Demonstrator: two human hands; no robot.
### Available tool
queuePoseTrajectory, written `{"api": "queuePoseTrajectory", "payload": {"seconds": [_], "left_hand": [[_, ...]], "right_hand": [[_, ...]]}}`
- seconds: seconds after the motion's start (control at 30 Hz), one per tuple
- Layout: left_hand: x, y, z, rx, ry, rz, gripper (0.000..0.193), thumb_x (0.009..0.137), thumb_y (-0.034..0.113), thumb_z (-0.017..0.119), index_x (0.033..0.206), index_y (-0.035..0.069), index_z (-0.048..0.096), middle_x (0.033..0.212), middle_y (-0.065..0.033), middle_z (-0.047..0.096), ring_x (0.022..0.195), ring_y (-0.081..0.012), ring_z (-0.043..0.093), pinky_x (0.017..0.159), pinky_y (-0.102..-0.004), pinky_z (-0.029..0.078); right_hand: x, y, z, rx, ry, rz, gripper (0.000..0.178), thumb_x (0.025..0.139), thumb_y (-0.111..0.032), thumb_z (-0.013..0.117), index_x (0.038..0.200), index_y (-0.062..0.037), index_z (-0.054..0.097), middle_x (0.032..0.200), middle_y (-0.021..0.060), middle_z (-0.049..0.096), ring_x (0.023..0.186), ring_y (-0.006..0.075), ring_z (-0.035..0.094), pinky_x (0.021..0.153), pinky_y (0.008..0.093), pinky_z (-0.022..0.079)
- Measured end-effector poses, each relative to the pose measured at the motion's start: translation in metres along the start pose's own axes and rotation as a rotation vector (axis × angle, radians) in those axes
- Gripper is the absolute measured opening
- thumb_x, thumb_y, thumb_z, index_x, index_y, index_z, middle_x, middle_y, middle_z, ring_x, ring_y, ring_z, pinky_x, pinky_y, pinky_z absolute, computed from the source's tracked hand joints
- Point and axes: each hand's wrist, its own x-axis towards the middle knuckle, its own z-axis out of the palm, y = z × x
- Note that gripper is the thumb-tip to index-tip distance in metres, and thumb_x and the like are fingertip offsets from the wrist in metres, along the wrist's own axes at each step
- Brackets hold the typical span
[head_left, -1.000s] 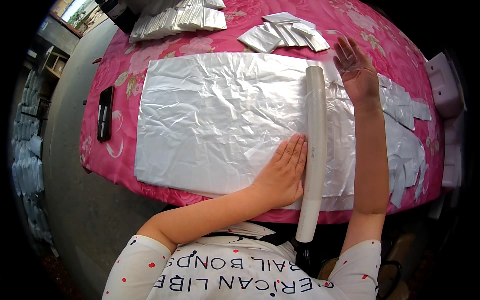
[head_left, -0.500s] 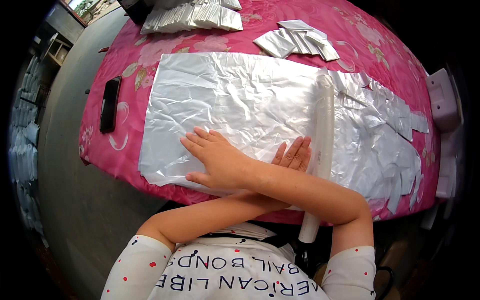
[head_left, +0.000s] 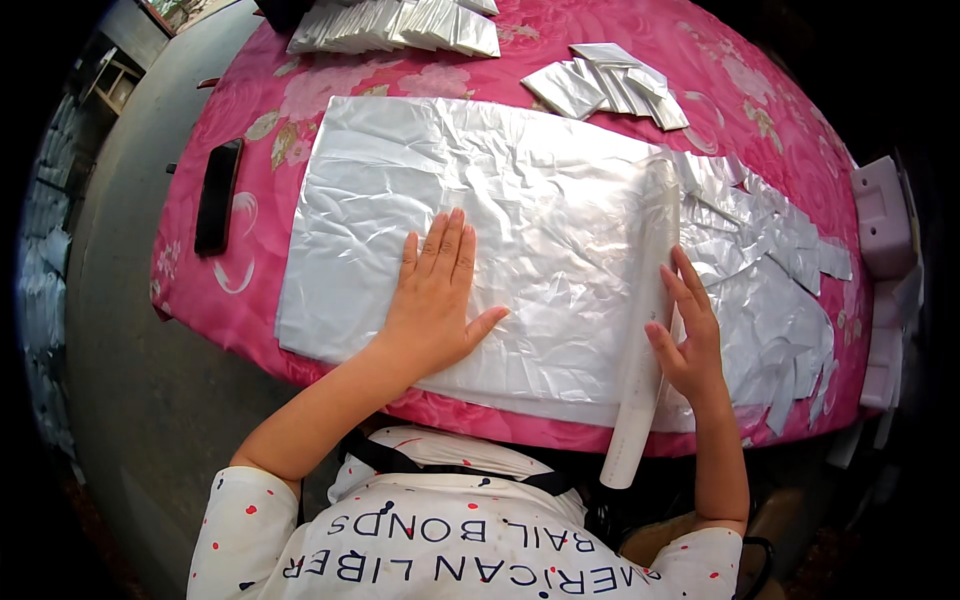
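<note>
A stack of thin, shiny, whitish plastic sheets (head_left: 380, 170) is spread over the middle of the table, creased across its surface. My left hand (head_left: 432, 295) lies flat on it, palm down, fingers stretched and thumb out to the side. Across the sheets' right part lies a long pale tube (head_left: 632, 410), its near end sticking out past the table edge. Beside the tube's right side is my right hand (head_left: 692, 340), open with fingers apart and fingertips at or near the tube; whether they press on it I cannot tell.
More crumpled, overlapping film (head_left: 760, 290) spreads right of the tube. Folded packets (head_left: 610, 85) lie at the far side, with a longer row of packets (head_left: 395, 28) at the back left. A black phone (head_left: 217, 200) rests on the pink flowered tablecloth (head_left: 270, 330). Pale plastic containers (head_left: 885, 220) stand at the right edge.
My crossed forearms have come apart. My right hand has gone from the sheets' left part to the tube's right side; my left hand has moved from near the tube to the left part.
</note>
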Motion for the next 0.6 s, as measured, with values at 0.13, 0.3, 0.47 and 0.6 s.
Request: {"api": "queuePoseTrajectory", "payload": {"seconds": [0.13,0.3,0.47,0.6], "left_hand": [[0.002,0.005,-0.004,-0.018,-0.019,0.005,0.082,0.086,0.044,0.052,0.140,-0.006,0.018,0.148,-0.0229,0.014,0.138,-0.0359,0.010,0.110,-0.0508,0.007],[-0.006,0.003,-0.025,-0.092,0.075,0.037,0.075,0.088,0.042,0.050,0.141,-0.003,0.020,0.148,-0.0204,0.016,0.138,-0.0356,0.011,0.109,-0.0508,0.009],[-0.016,-0.016,-0.039,-0.210,0.215,0.042,0.070,0.090,0.041,0.047,0.139,-0.003,0.025,0.145,-0.0214,0.024,0.137,-0.0355,0.019,0.108,-0.0516,0.012],[-0.038,-0.039,-0.067,-0.629,0.343,-0.024,0.060,0.096,0.041,0.032,0.136,-0.004,0.031,0.141,-0.0214,0.033,0.133,-0.0358,0.028,0.108,-0.0431,0.021]], "right_hand": [[-0.014,0.009,0.002,0.003,-0.080,-0.007,0.060,0.081,-0.030,0.057,0.133,-0.0031,0.042,0.147,0.0168,0.025,0.137,0.0337,0.020,0.110,0.0415,0.019],[0.014,-0.020,0.019,-0.186,-0.193,-0.131,0.063,0.082,-0.038,0.056,0.134,-0.0041,0.042,0.146,0.0170,0.027,0.138,0.0344,0.014,0.111,0.0441,0.012],[0.046,-0.098,0.094,0.071,-0.291,-0.386,0.056,0.086,-0.040,0.053,0.125,0.0000,0.049,0.133,0.0185,0.044,0.132,0.0355,0.028,0.108,0.0467,0.020],[0.067,-0.135,0.095,0.791,-0.456,-0.301,0.045,0.086,-0.030,0.055,0.121,-0.0021,0.052,0.121,0.0164,0.055,0.122,0.0338,0.043,0.100,0.0459,0.034]]}}
